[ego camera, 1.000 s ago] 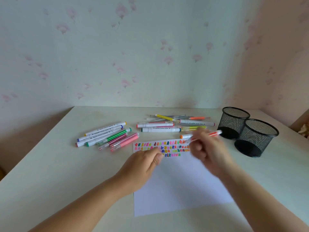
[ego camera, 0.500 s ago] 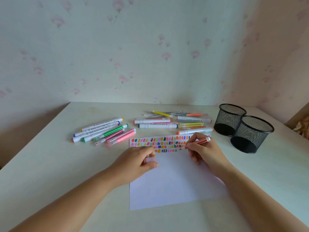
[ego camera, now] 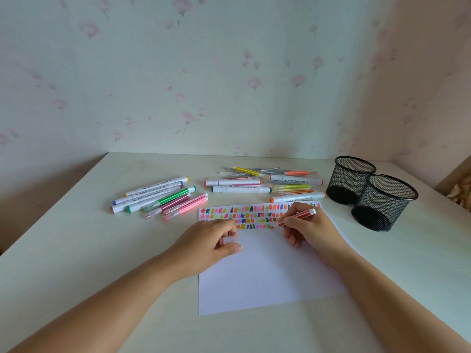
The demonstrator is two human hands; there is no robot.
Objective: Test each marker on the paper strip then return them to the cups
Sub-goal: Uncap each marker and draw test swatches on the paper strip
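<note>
A white paper sheet (ego camera: 265, 273) lies on the table with rows of coloured test marks (ego camera: 244, 215) along its far edge. My right hand (ego camera: 309, 229) grips a red-orange marker (ego camera: 297, 217), its tip down on the marks at the end of the lowest row. My left hand (ego camera: 206, 244) rests on the paper's left part and pinches a small pale cap (ego camera: 227, 240). Two black mesh cups (ego camera: 350, 179) (ego camera: 383, 201) stand at the right, nothing visible inside them. Loose markers lie in two groups beyond the paper: one at the left (ego camera: 158, 197), one in the middle (ego camera: 265, 183).
The pale table (ego camera: 76, 250) meets flowered wallpaper at the back and right. Its left edge drops off at the far left. A brownish object (ego camera: 460, 192) shows past the table's right edge.
My right hand came down from above the paper and set the marker's tip on the lowest row of marks. My left hand drew back a little, the cap now showing between its fingers.
</note>
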